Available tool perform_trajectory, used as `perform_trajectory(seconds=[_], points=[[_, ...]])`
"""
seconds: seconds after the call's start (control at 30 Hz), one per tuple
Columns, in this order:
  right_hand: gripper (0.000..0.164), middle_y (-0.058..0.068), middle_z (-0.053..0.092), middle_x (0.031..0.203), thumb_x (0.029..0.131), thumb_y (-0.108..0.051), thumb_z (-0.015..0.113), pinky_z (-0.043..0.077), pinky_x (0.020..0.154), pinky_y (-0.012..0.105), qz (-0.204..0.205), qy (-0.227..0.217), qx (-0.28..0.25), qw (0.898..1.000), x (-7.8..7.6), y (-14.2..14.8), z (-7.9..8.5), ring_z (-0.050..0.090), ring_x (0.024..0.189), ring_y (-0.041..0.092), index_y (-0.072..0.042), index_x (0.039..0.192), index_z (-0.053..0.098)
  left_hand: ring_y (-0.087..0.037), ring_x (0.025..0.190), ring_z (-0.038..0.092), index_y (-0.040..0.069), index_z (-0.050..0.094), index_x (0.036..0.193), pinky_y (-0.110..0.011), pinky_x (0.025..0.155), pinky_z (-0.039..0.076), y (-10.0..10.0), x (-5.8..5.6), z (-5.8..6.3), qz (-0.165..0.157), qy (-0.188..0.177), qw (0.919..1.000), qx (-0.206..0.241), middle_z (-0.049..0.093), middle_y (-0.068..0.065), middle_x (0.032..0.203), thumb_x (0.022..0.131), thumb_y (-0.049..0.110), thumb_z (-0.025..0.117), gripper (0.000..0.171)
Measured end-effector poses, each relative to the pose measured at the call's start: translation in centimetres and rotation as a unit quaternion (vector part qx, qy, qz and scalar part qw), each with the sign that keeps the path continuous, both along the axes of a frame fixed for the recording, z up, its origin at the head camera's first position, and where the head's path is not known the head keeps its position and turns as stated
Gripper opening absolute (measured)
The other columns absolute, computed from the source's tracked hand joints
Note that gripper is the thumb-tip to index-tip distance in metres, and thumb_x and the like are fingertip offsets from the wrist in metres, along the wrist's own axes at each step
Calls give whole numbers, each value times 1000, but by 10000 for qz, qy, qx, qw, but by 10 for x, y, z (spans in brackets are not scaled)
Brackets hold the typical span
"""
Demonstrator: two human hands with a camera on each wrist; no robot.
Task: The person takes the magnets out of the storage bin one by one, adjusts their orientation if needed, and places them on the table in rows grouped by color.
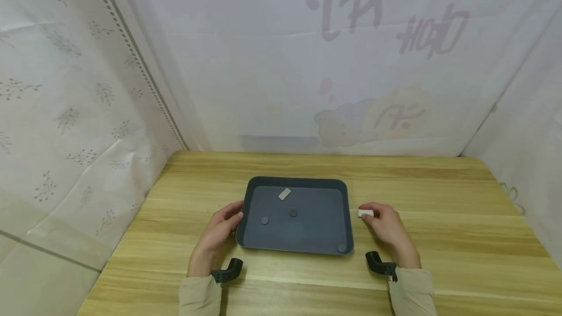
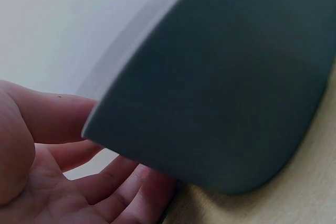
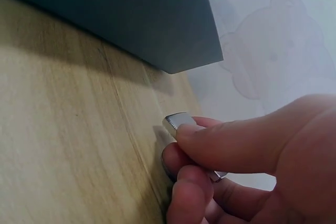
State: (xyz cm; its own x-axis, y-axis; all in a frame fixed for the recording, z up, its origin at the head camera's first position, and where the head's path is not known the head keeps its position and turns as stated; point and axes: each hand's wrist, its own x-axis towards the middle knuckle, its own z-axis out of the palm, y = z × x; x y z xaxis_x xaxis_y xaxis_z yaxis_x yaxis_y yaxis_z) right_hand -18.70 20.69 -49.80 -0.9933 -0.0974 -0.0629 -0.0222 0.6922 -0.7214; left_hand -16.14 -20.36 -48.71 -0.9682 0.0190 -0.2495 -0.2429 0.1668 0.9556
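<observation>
A dark grey rectangular tray [image 1: 307,246] rests on the wooden table. My left hand [image 1: 222,227] holds its left side, the thumb at the rim and the other fingers against the outer wall; the left wrist view shows this grip close up. Just off the tray's right side, my right hand [image 1: 388,227] pinches a small flat rectangular piece [image 3: 181,120], pale on its face with a shiny silver edge, between thumb and fingers. Inside the tray lie a similar pale rectangular piece [image 1: 284,193] and three round grey discs [image 1: 265,220], one of them in the front right corner.
The wooden table [image 1: 456,238] extends around the tray on all sides. Behind it hangs a pale printed cloth [image 1: 246,62], with another patterned cloth [image 1: 79,111] at the left. A black camera mount sits on each wrist.
</observation>
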Motion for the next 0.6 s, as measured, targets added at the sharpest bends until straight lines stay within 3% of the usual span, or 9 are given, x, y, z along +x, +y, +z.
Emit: perform_trajectory(seconds=[0.23, 0.6], points=[[25, 7, 56, 79, 90, -9, 62, 36, 65, 31, 49, -125, 64, 9999, -1, -1, 0, 44, 72, 19, -3, 114, 68, -28, 116, 55, 1, 43, 142, -26, 85, 49, -1, 0, 0, -37, -9, 10000, -14, 51, -23, 136, 100, 10, 47, 43], [22, 10, 65, 88, 90, -9, 62, 39, 66, 30, 109, -43, 217, 9997, 0, -3, 0, 47, 73, 18, -3, 111, 69, -29, 118, 53, 0, 44, 142, -25, 86, 49, 0, 0, 1, -8, 2, 10000, -5, 51, -23, 136, 100, 9, 47, 43]])
